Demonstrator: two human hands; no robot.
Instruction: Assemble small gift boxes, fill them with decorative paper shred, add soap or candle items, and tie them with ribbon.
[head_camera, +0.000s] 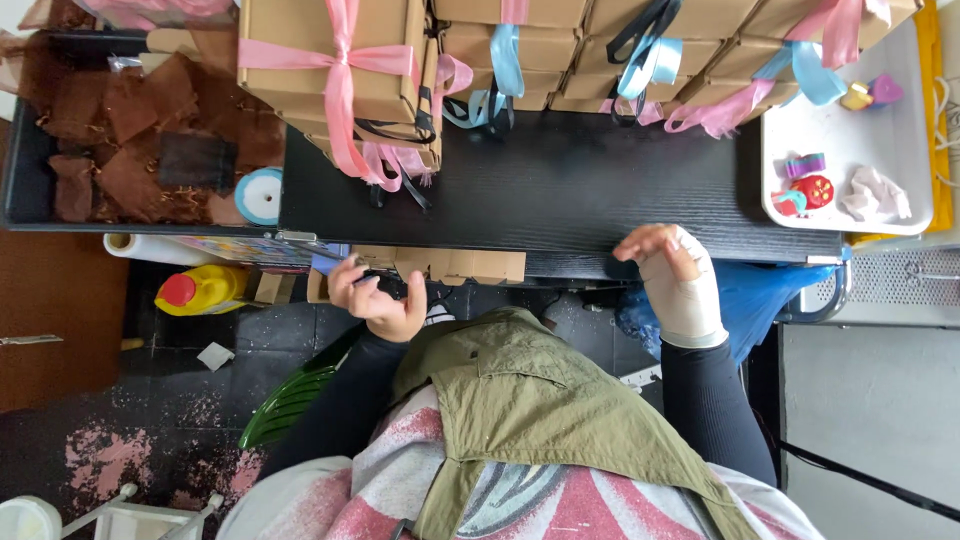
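My left hand is below the near edge of the black table, curled around a small dark object beside a flat piece of brown cardboard that sticks out from under the table edge. What the dark object is cannot be made out. My right hand, in a pale wrap or glove, rests on the table's front edge with fingers spread and nothing in it. Several brown cardboard gift boxes tied with pink, blue and black ribbons are stacked along the far side of the table.
A white tray at the right holds small colourful ribbon spools and a crumpled cloth. A dark bin at the left holds brown organza pouches and a blue tape roll. A yellow bottle with a red cap, a paper roll and a green stool are on the floor.
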